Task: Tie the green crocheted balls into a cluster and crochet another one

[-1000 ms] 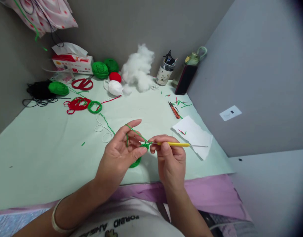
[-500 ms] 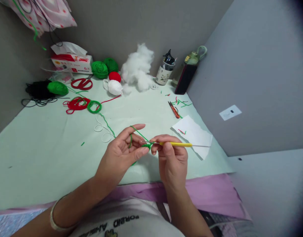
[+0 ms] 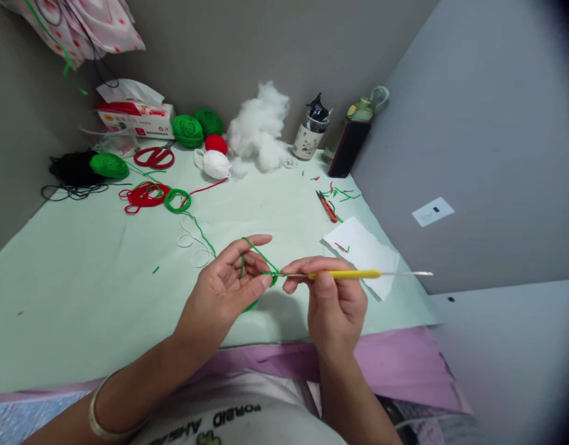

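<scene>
A small piece of green crochet point(image 3: 273, 280) is pinched between the thumb and fingers of my left hand point(image 3: 229, 281). Green yarn point(image 3: 262, 254) runs over that hand's raised index finger and down to the piece. My right hand point(image 3: 337, 303) grips a crochet hook point(image 3: 349, 274) by its yellow handle, with a metal shaft at each end. The hook's left tip meets the green stitches; its exact place in them is hidden. The other metal end points right, over a torn white paper point(image 3: 363, 250).
Orange thread snips point(image 3: 327, 206) and yarn scraps lie at right. Farther back stand a bottle point(image 3: 362, 110), a phone point(image 3: 349, 148), a jar point(image 3: 308, 137), white stuffing point(image 3: 261, 127), yarn balls point(image 3: 188, 131) and a tissue box point(image 3: 145, 120). Red scissors point(image 3: 153, 157) and a red yarn tangle point(image 3: 145, 194) lie at left.
My right hand has drawn the crochet hook to the right, so its far end reaches past the paper. My left hand has shifted slightly left with the crochet piece.
</scene>
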Available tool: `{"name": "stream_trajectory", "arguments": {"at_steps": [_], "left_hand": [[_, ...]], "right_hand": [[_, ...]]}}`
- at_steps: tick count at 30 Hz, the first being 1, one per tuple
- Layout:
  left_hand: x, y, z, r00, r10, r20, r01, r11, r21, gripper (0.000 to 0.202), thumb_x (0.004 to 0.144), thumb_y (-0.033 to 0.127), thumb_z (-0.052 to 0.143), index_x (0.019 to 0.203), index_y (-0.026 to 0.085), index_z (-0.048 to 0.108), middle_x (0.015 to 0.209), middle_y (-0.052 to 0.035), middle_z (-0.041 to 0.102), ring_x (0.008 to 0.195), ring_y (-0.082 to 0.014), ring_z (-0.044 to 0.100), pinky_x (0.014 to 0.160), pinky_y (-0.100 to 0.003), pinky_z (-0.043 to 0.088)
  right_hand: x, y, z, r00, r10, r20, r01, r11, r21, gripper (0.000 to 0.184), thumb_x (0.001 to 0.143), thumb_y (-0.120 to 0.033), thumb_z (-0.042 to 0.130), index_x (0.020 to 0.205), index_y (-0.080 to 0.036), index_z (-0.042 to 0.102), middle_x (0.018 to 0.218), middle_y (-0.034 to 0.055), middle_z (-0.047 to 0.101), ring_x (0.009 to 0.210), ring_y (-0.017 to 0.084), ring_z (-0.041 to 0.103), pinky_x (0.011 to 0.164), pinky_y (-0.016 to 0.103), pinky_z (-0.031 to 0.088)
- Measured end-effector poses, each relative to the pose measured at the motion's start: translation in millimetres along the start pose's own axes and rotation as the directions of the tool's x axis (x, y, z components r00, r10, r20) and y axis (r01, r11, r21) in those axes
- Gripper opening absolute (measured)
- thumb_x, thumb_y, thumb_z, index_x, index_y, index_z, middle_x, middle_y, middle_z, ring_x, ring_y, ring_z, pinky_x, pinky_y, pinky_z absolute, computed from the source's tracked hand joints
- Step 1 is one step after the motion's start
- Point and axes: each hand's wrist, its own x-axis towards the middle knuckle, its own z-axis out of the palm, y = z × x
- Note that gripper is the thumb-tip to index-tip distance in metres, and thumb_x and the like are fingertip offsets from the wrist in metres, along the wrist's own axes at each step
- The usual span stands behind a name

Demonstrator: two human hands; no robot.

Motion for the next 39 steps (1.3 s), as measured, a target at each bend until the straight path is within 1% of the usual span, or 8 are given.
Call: {"name": "stream_trajectory", "arguments": {"at_steps": [4,10,13,17,24,31,36,39], "left_hand": [[-1,2,2.7,0.999,0.009,-0.042,-0.007,0.998,0.06,0.038,0.082,0.022,0.081,0.119,0.025,0.074,0.086,0.0005,0.065,0.082,-0.0137,0.062,0.075,-0.024,0.053],[-3,1,3.5,0.985,0.114,-0.133,-0.083,0.973,0.217,0.032,0.08,0.021,0.082,0.111,0.028,0.078,0.085,0.0012,0.065,0.083,-0.0136,0.063,0.079,-0.024,0.054],[-4,1,3.2,0.973,0.178,-0.148,-0.129,0.947,0.295,0.029,0.08,0.02,0.082,0.108,0.029,0.079,0.087,0.0008,0.067,0.083,-0.0133,0.063,0.08,-0.024,0.054],[-4,3,2.9,0.996,0.051,-0.076,-0.037,0.983,0.181,0.035,0.081,0.022,0.082,0.115,0.028,0.078,0.08,0.0023,0.065,0.07,-0.0105,0.059,0.065,-0.021,0.051],[-1,2,-0.9,0.999,-0.027,-0.023,0.029,0.992,0.12,0.038,0.081,0.029,0.083,0.118,0.026,0.076,0.079,0.0031,0.062,0.055,-0.0061,0.048,0.049,-0.019,0.04],[-3,6,2.4,0.969,0.201,-0.141,-0.147,0.934,0.326,0.027,0.079,0.019,0.081,0.105,0.027,0.081,0.081,0.0013,0.066,0.063,-0.0091,0.054,0.062,-0.021,0.049],[-3,7,3.9,0.976,0.159,-0.147,-0.104,0.939,0.327,0.033,0.077,0.019,0.081,0.109,0.026,0.079,0.077,0.0023,0.065,0.06,-0.01,0.056,0.06,-0.022,0.051],[-5,5,4.4,0.969,0.204,-0.136,-0.146,0.927,0.347,0.032,0.078,0.018,0.079,0.11,0.026,0.079,0.08,0.0018,0.067,0.062,-0.0096,0.057,0.064,-0.021,0.052]], "right_hand": [[-5,-3,0,0.983,-0.179,0.052,0.186,0.957,-0.223,0.024,0.105,-0.018,0.051,0.11,-0.026,0.073,0.098,0.0052,0.077,0.08,0.018,0.073,0.067,0.035,0.061],[-8,-1,-5,0.89,-0.366,0.272,0.449,0.808,-0.381,0.028,0.103,-0.018,0.053,0.126,-0.026,0.067,0.097,0.0082,0.078,0.096,0.024,0.077,0.071,0.039,0.065],[-9,-1,-7,0.879,-0.38,0.289,0.472,0.78,-0.411,0.025,0.104,-0.021,0.052,0.124,-0.026,0.067,0.1,0.0091,0.079,0.092,0.022,0.078,0.069,0.036,0.065],[-11,3,-10,0.868,-0.39,0.308,0.493,0.75,-0.441,0.027,0.106,-0.027,0.051,0.128,-0.029,0.066,0.112,0.0114,0.078,0.089,0.022,0.077,0.064,0.037,0.064],[-9,12,-8,0.903,-0.378,0.204,0.427,0.844,-0.324,0.025,0.106,-0.026,0.052,0.123,-0.03,0.07,0.101,0.0077,0.079,0.088,0.022,0.077,0.064,0.038,0.064],[-8,8,-7,0.906,-0.348,0.241,0.413,0.851,-0.324,0.028,0.102,-0.017,0.057,0.124,-0.028,0.07,0.098,0.0062,0.08,0.097,0.023,0.077,0.073,0.037,0.065],[-14,10,-9,0.884,-0.362,0.298,0.46,0.788,-0.409,0.036,0.102,-0.019,0.057,0.134,-0.033,0.066,0.119,0.008,0.077,0.097,0.022,0.077,0.073,0.037,0.065],[-14,9,-10,0.874,-0.322,0.363,0.474,0.726,-0.499,0.044,0.1,-0.015,0.06,0.138,-0.036,0.063,0.121,0.0061,0.077,0.103,0.02,0.076,0.078,0.034,0.065]]}}
